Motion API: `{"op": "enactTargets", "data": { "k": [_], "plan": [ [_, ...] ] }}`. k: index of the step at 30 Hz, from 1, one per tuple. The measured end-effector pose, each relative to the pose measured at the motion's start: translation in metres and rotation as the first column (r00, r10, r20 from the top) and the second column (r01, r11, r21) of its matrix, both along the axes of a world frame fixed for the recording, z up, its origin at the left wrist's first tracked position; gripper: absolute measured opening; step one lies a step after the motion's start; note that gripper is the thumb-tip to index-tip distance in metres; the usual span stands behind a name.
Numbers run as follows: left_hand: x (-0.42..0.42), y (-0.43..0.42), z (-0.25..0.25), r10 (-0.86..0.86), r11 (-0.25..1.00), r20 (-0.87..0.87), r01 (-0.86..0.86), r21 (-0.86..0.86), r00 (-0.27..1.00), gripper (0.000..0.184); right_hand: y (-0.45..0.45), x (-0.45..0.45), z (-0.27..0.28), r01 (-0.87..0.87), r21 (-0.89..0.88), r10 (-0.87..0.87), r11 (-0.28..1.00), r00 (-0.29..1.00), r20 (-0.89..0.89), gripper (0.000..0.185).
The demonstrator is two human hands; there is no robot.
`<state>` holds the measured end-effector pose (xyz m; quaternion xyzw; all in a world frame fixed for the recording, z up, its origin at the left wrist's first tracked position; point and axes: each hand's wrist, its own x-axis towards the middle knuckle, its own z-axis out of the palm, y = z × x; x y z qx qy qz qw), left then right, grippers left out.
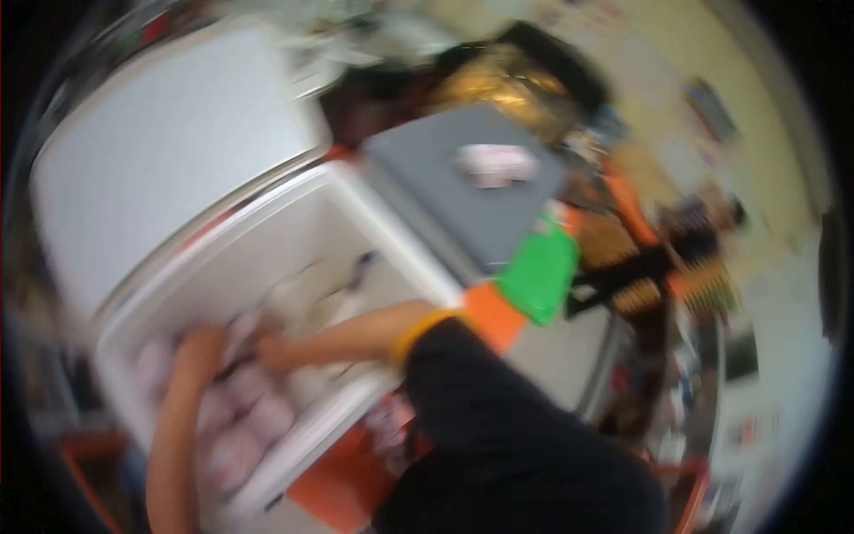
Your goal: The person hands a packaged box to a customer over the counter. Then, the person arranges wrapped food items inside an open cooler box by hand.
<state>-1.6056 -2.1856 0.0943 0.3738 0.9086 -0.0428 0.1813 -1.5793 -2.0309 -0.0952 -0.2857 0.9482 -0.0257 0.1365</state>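
Note:
Both my arms reach down into an open white chest, like a cooler or freezer (400, 240). Inside, several pinkish-white rounded packages (236, 454) lie heaped at its near left end. My left hand (205, 343) is among these packages, with my right hand (269, 347) close beside it. Motion blur smears the fingers of both, so their grip is unclear. Paler, beige-looking items (307, 289) lie deeper toward the chest's far side. The raised white lid (178, 151) stands behind the chest.
To the right, a grey flat-topped box (436, 156) bears one pinkish-white package (498, 165). A bright green bag or cloth (541, 271) hangs near its corner. Orange surfaces (342, 476) adjoin the chest's front. Gold-coloured material (503, 80) lies farther back.

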Motion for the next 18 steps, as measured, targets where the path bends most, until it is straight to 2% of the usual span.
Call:
{"op": "enactTargets", "data": {
  "k": [1,2,3,5,7,9,11,12,14,15,16,18],
  "plan": [
    [-0.005,-0.002,0.001,-0.021,0.998,0.035,0.024,-0.062,0.999,0.025,-0.001,-0.011,-0.002,-0.003,0.023,0.002,1.0,0.999,0.046,0.028],
    [-0.009,-0.003,0.002,-0.038,0.999,0.014,0.038,-0.039,0.999,0.019,0.002,-0.019,-0.003,-0.001,0.027,-0.001,1.0,0.997,0.081,0.026],
    [-0.017,-0.005,0.005,-0.141,0.99,0.1,0.14,0.008,0.985,0.018,0.004,-0.024,-0.001,-0.003,0.022,0.0,1.0,0.994,0.109,0.023],
    [-0.019,-0.003,0.007,-0.128,0.989,0.122,0.118,0.085,0.984,0.018,0.003,-0.034,0.009,0.007,-0.025,-0.004,1.0,0.993,0.119,0.018],
    [-0.011,0.005,0.01,-0.122,0.99,0.051,0.118,0.074,0.991,0.017,0.007,-0.036,0.034,0.026,-0.106,-0.016,0.994,0.996,0.086,0.016],
    [-0.003,0.009,0.009,-0.122,0.99,-0.005,0.122,0.065,0.993,0.017,0.016,-0.02,0.093,0.066,-0.177,-0.058,0.982,0.997,0.05,0.016],
    [-0.001,0.01,0.009,-0.053,0.998,-0.015,0.053,0.044,0.998,0.027,0.018,0.003,0.158,0.126,-0.359,-0.134,0.925,0.991,0.002,0.015],
    [-0.001,0.01,0.01,-0.038,0.999,-0.021,0.039,0.036,0.999,0.027,0.023,0.015,0.197,0.136,-0.363,-0.149,0.922,0.989,-0.007,0.015],
    [0.002,0.013,0.015,-0.03,0.999,-0.01,0.03,0.024,1.0,0.027,0.041,0.054,0.277,-0.091,-0.198,0.087,0.976,0.996,-0.028,0.019],
    [0.005,0.015,0.017,-0.027,0.999,-0.002,0.027,0.019,1.0,0.027,0.053,0.081,0.298,-0.023,-0.438,-0.003,0.899,0.998,-0.059,0.019],
    [0.008,0.017,0.02,-0.021,1.0,0.014,0.021,0.021,1.0,0.027,0.068,0.111,0.319,0.028,-0.652,-0.095,0.758,0.993,-0.069,0.019],
    [0.013,0.023,0.03,-0.003,0.999,0.046,0.002,0.039,0.999,0.027,0.105,0.183,0.368,0.051,-0.932,-0.038,0.36,0.998,0.04,0.026]
  ]
}}
